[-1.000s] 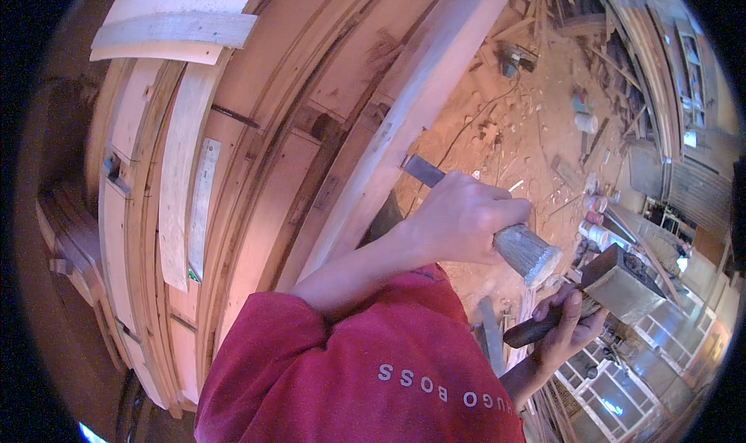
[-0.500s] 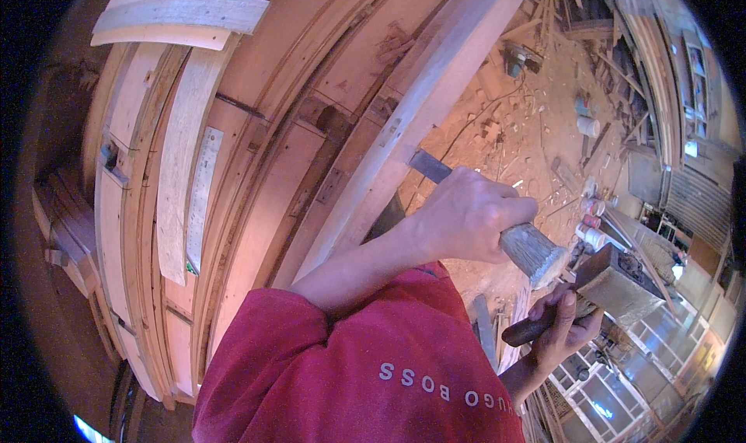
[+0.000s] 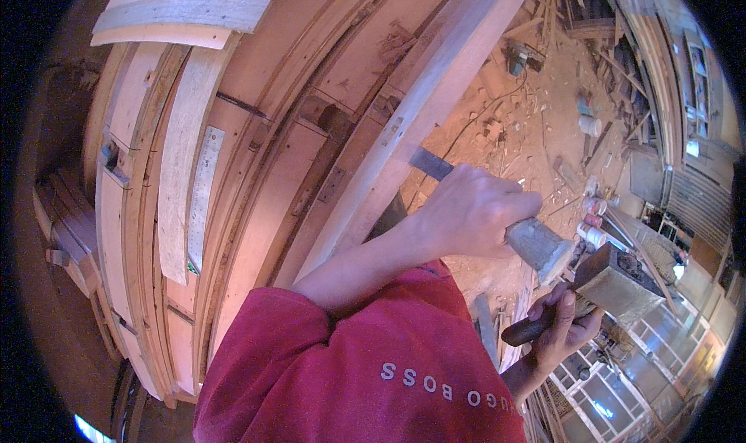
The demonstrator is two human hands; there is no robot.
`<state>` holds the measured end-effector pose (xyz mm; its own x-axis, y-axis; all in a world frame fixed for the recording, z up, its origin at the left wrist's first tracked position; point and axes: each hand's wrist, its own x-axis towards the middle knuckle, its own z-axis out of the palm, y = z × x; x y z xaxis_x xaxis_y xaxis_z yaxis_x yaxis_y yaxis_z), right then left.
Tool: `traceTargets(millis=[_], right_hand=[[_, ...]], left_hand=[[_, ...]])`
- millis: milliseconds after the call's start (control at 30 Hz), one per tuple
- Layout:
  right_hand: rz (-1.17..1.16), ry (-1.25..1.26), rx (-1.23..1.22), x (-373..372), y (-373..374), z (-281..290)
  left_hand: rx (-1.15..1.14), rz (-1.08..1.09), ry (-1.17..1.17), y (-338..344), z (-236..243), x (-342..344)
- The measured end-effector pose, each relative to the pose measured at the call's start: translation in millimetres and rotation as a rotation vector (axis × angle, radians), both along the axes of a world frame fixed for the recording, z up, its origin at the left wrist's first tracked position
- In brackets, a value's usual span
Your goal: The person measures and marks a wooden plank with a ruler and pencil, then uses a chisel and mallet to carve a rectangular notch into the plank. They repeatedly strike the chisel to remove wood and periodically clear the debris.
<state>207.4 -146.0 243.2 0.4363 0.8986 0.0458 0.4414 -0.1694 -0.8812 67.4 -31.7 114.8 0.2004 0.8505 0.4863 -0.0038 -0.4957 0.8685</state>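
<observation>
Gripped in my left hand (image 3: 478, 214) is a chisel with a worn wooden handle (image 3: 540, 249); its flat dark blade (image 3: 429, 162) meets the side of a long pale timber (image 3: 388, 140), though the exact tip contact is hard to make out. My right hand (image 3: 567, 322) is closed round the short handle of a heavy hammer, whose blocky metal head (image 3: 614, 287) sits just right of and a little below the chisel's butt, apart from it. Both arms come from a red-sleeved garment at the lower edge.
Curved wooden frames and panels (image 3: 256, 179) fill the left, with loose boards (image 3: 183, 179) on them. The dirt floor (image 3: 474, 132) at right carries shavings and scraps. Buckets (image 3: 588, 124), piled timber (image 3: 645, 78), a corrugated sheet (image 3: 691, 202) and white framed panels (image 3: 606, 388) line the right side.
Compared with a second ago, my left hand and the chisel have shifted slightly right, and the whole view has moved a little. My right hand and the hammer are almost unchanged.
</observation>
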Motion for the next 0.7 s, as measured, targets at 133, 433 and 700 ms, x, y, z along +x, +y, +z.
traceTargets(millis=[133, 433, 700], right_hand=[[-0.003, -0.028, -0.012, -2.5, -0.5, -0.3], [-0.002, -0.054, -0.025, -2.1, -2.6, -0.9], [0.003, -0.033, -0.005, -11.0, 1.6, 2.3]], left_hand=[[-0.036, -0.018, -0.041, 2.9, 0.2, 1.9], [-0.003, -0.104, -0.045, -3.0, 0.8, -13.9], [-0.022, -0.054, -0.048, 5.2, -1.5, -1.7]])
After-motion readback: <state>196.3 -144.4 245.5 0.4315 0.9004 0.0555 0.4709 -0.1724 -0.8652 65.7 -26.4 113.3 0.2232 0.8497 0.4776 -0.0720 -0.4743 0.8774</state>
